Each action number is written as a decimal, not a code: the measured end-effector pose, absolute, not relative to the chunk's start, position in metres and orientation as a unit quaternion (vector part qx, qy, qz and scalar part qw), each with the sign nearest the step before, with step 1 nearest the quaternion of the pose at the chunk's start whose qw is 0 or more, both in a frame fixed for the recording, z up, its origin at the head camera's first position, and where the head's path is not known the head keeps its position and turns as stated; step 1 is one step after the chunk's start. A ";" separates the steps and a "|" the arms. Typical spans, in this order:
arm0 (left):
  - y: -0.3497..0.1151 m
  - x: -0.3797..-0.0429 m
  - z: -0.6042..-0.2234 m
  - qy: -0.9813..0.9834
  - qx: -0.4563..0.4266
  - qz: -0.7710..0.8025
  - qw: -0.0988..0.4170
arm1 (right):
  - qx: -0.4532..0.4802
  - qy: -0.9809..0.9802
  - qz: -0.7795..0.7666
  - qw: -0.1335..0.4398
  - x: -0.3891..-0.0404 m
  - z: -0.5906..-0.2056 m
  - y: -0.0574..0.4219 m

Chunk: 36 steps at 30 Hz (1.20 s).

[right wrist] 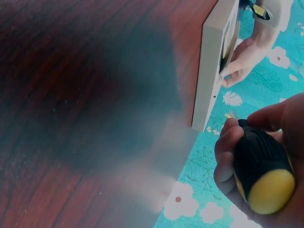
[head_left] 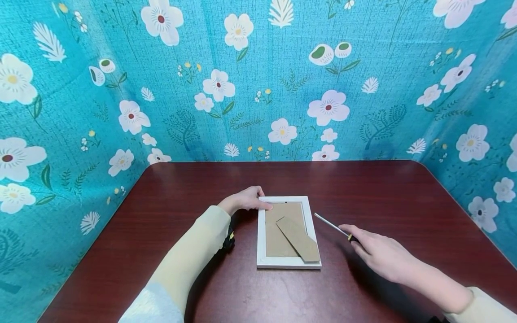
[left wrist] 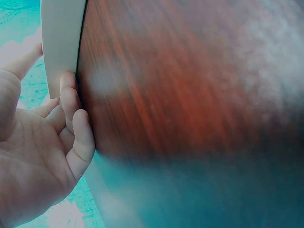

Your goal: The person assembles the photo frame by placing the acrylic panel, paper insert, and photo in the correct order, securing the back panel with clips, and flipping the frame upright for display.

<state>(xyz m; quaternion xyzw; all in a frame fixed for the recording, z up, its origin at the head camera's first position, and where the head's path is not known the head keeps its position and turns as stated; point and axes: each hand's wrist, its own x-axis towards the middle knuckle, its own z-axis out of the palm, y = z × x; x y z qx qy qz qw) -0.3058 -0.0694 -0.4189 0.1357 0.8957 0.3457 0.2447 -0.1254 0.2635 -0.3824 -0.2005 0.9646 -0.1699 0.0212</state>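
Observation:
A white picture frame [head_left: 262, 233] lies face down on the table, its brown backing board [head_left: 278, 242] and slanted easel stand [head_left: 299, 240] facing up. My left hand [head_left: 248, 198] grips the frame at its far left corner, thumb over the top and fingers along the side; the left wrist view shows those fingers [left wrist: 81, 137] against the frame's edge [left wrist: 61, 42]. To the right of the frame, my right hand [head_left: 381, 253] holds a screwdriver by its black and yellow handle [right wrist: 263, 166]. The screwdriver's metal shaft [head_left: 331, 223] points toward the frame, its tip apart from it.
The dark red-brown wooden table [head_left: 194, 179] has rounded far corners. A turquoise curtain [head_left: 250, 107] with white flowers hangs around its back and sides. A black and yellow device [head_left: 229, 240] sits at the left wrist.

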 end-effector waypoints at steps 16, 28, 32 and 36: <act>-0.068 -0.306 -0.416 0.899 0.143 0.337 0.240 | -0.241 0.958 -0.148 0.040 -0.120 -0.385 0.266; -0.069 -0.304 -0.416 0.893 0.128 0.352 0.250 | -0.271 0.937 -0.199 0.097 -0.120 -0.388 0.266; -0.068 -0.303 -0.415 0.894 0.126 0.355 0.242 | -0.269 0.937 -0.198 0.100 -0.119 -0.388 0.264; -0.067 -0.303 -0.416 0.896 0.120 0.352 0.244 | -0.260 0.941 -0.192 0.099 -0.118 -0.387 0.262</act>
